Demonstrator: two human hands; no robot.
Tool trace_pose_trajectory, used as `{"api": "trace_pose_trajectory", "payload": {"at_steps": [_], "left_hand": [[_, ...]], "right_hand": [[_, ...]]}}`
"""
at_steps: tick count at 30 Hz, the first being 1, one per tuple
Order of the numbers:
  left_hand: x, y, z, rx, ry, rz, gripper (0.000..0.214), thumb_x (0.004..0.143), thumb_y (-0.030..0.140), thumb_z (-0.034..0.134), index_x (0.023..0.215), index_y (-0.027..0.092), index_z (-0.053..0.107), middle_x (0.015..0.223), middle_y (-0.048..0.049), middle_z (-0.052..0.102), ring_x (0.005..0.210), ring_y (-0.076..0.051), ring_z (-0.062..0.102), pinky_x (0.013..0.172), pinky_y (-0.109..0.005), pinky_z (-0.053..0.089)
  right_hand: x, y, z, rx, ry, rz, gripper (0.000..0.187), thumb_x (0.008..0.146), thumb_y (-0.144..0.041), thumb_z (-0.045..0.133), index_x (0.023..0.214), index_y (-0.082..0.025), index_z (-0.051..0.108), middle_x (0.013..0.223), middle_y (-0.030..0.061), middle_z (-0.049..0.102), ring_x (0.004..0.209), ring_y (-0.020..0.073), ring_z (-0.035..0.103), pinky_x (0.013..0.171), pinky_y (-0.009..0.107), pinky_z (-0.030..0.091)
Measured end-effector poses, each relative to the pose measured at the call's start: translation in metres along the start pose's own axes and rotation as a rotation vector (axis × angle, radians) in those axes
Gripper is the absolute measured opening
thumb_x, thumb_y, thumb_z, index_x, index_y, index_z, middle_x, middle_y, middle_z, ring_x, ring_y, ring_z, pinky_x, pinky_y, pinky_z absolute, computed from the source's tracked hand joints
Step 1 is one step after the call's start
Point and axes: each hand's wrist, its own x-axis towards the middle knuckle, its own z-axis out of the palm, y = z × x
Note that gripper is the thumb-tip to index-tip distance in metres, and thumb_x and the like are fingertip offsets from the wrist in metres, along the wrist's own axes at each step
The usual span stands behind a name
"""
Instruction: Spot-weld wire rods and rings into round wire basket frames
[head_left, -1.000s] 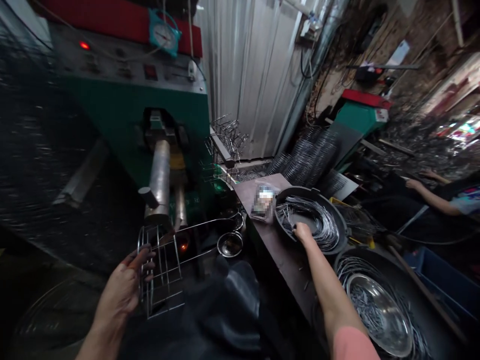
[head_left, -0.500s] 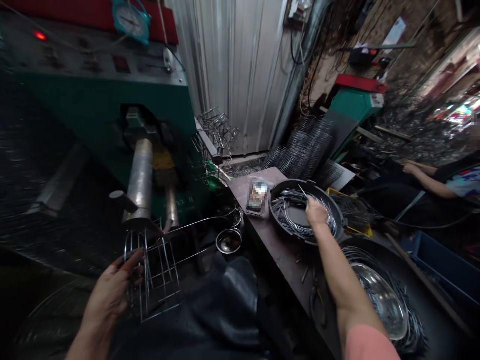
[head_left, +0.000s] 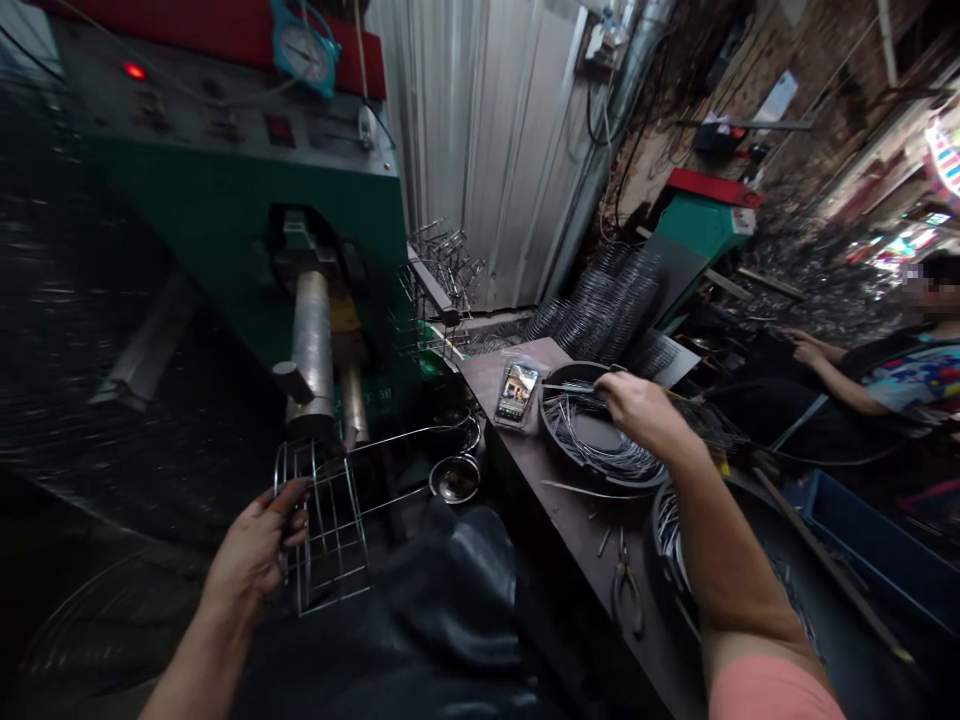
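Note:
My left hand (head_left: 259,545) is closed on the near side of a wire rack (head_left: 334,530), a cage of thin shiny rods with two long rods reaching right. The rack sits just under the machine's metal cylinder (head_left: 310,340); whether they touch, I cannot tell. My right hand (head_left: 643,408) pinches a thin metal wire (head_left: 566,387) over a round black pan (head_left: 550,445). The wire points left across the pan's far part. Many loose wires (head_left: 581,445) lie curled inside that pan, partly hidden by my hand.
A phone (head_left: 517,392) and pliers (head_left: 625,590) lie on the brown bench (head_left: 525,470). The green machine (head_left: 225,230) stands left. A second large pan (head_left: 664,570) is under my right forearm, near a blue bin (head_left: 877,540). A co-worker (head_left: 892,370) sits at right.
My right hand has lifted slightly, and its wire has swung from upright to pointing left. The view has shifted; my left hand still holds the rack under the cylinder.

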Motion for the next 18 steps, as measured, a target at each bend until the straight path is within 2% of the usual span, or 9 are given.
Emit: {"api": "trace_pose_trajectory", "payload": {"at_steps": [2,4,6,8,10,13,18], "left_hand": [[0.001,-0.003,-0.001,-0.089,-0.072,-0.025,0.028,0.049,0.026,0.075,0.065,0.015,0.055,0.06,0.0048,0.049,0.042,-0.004,0.033,0.032,-0.015,0.018],[0.003,-0.005,-0.002,-0.135,-0.085,-0.025,0.031,0.047,0.026,0.076,0.067,0.015,0.056,0.061,0.005,0.049,0.042,-0.003,0.033,0.031,-0.015,0.018],[0.005,-0.008,-0.001,-0.152,-0.073,-0.021,0.033,0.046,0.026,0.076,0.069,0.015,0.056,0.062,0.0046,0.049,0.042,-0.003,0.032,0.031,-0.014,0.018],[0.007,-0.01,-0.001,-0.168,-0.07,-0.008,0.033,0.045,0.027,0.075,0.069,0.015,0.055,0.062,0.005,0.048,0.041,-0.003,0.032,0.03,-0.014,0.018],[0.009,-0.011,0.0,-0.166,-0.069,0.014,0.034,0.045,0.028,0.075,0.068,0.016,0.053,0.061,0.006,0.046,0.041,-0.003,0.032,0.03,-0.014,0.019],[0.01,-0.012,0.0,-0.127,-0.042,0.025,0.036,0.046,0.031,0.075,0.069,0.017,0.053,0.061,0.0068,0.045,0.042,-0.003,0.034,0.032,-0.014,0.023],[0.006,-0.013,0.002,-0.152,-0.054,0.026,0.038,0.047,0.034,0.076,0.072,0.017,0.052,0.057,0.0078,0.042,0.042,-0.003,0.034,0.033,-0.014,0.021]], "right_hand": [[-0.004,-0.029,0.02,0.292,-0.009,-0.218,0.024,0.084,-0.015,0.045,0.101,-0.019,0.062,0.093,0.006,0.064,0.084,0.017,0.058,0.077,0.027,0.044],[-0.003,-0.062,0.055,0.524,0.002,-0.322,0.024,0.086,-0.018,0.045,0.102,-0.022,0.063,0.094,0.0036,0.064,0.084,0.0151,0.058,0.077,0.026,0.044],[0.001,-0.097,0.095,0.64,0.035,-0.353,0.019,0.086,-0.022,0.05,0.096,-0.023,0.065,0.088,0.0035,0.064,0.079,0.0143,0.058,0.074,0.025,0.044],[0.007,-0.129,0.131,0.666,0.079,-0.368,0.014,0.083,-0.027,0.056,0.09,-0.024,0.068,0.085,0.0037,0.063,0.08,0.0156,0.056,0.074,0.027,0.043],[0.012,-0.155,0.157,0.678,0.108,-0.375,0.011,0.081,-0.03,0.059,0.088,-0.026,0.068,0.089,0.0025,0.063,0.084,0.0168,0.054,0.076,0.029,0.042],[0.018,-0.179,0.176,0.696,0.158,-0.36,0.01,0.08,-0.032,0.06,0.087,-0.031,0.067,0.098,-0.0004,0.061,0.093,0.018,0.051,0.081,0.031,0.041],[0.028,-0.192,0.189,0.769,0.206,-0.371,0.01,0.079,-0.027,0.061,0.086,-0.03,0.069,0.109,0.0008,0.058,0.105,0.0209,0.044,0.09,0.036,0.037]]}}
